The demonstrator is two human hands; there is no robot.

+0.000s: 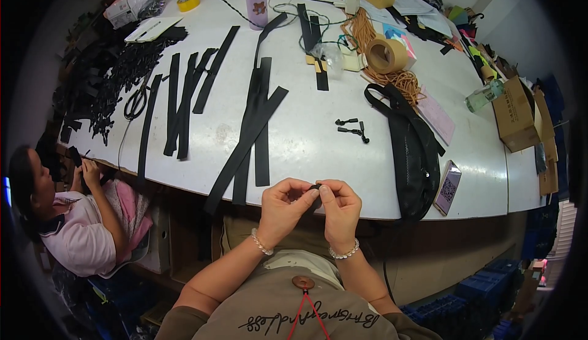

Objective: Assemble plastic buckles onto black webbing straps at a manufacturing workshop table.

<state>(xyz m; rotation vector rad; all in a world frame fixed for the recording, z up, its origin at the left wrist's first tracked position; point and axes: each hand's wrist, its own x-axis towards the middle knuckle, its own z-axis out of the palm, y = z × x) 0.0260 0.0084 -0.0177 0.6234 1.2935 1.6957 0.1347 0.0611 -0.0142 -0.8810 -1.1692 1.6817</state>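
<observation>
At the table's front edge, my left hand [282, 210] and my right hand [341, 212] meet, fingers closed. Thumbs and fingertips of both pinch a small black piece [316, 187]; most of it is hidden, so its kind cannot be made out. Farther up the table lie a few small black fittings [353, 130] with short stems. Left of them, long flat black straps [262, 129] lie crossed over one another, some reaching over the front edge. More black straps [173, 104] are spread farther left.
A black zippered bag [411, 156] and a phone [448, 187] lie at right. Behind are brown cord [401, 86], a tape roll [386, 56] and a bottle [257, 3]. Scissors [136, 104] lie beside a heap of black pieces [116, 74]. A co-worker [79, 236] sits at left.
</observation>
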